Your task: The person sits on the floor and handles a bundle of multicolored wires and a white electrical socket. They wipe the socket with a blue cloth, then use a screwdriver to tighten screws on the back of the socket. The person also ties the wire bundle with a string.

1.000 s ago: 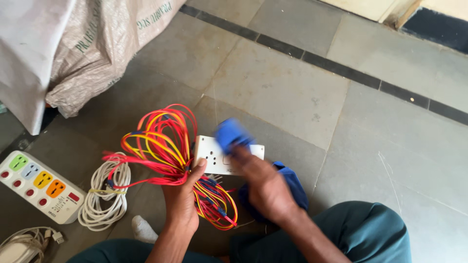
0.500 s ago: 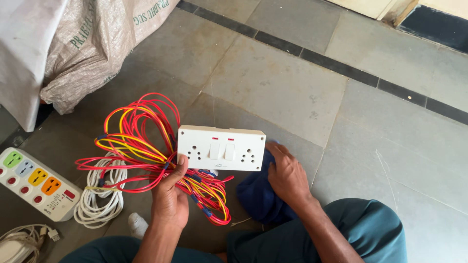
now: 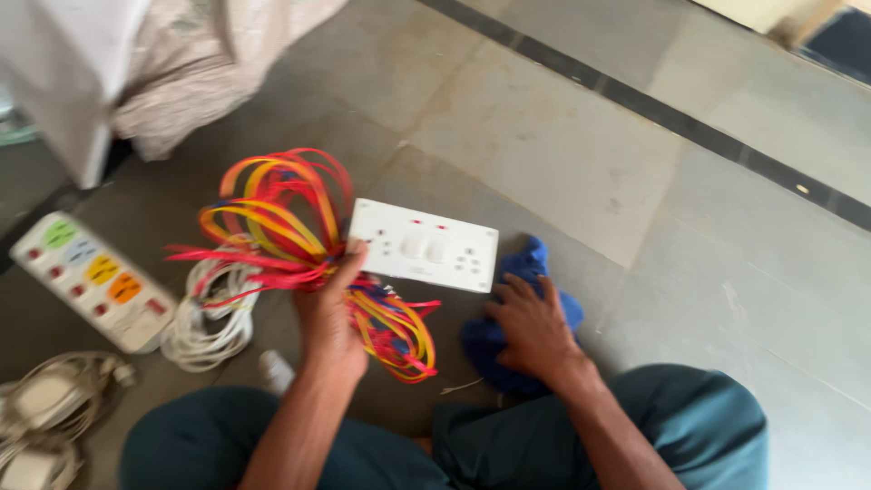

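The left hand (image 3: 328, 313) is closed around one end of a white switch-and-socket plate (image 3: 424, 245), thumb on its face, and the same grip gathers a tangle of red and yellow wires (image 3: 290, 231) that fans out toward ten o'clock and droops to about five o'clock below the wrist. The plate is held flat above the floor, much as it was half a second ago, though a second ago it sat lower behind the wires. The right hand (image 3: 535, 327) lies spread, palm down, on a blue cloth (image 3: 508, 340) on the floor (image 3: 581, 154) at four o'clock from the plate; it grips nothing that I can see. A second ago that hand held the blue cloth up against the plate; since then it has dropped to the floor with the cloth, and now lies flatter than half a second back. Out at nine o'clock from the left hand a coil of white cable (image 3: 213, 313) lies beside a white power strip (image 3: 95, 281) with coloured buttons. Further off, at seven o'clock, more white cords (image 3: 50, 408) are heaped, blurred. The person's dark green trouser legs (image 3: 689, 426) frame the bottom edge
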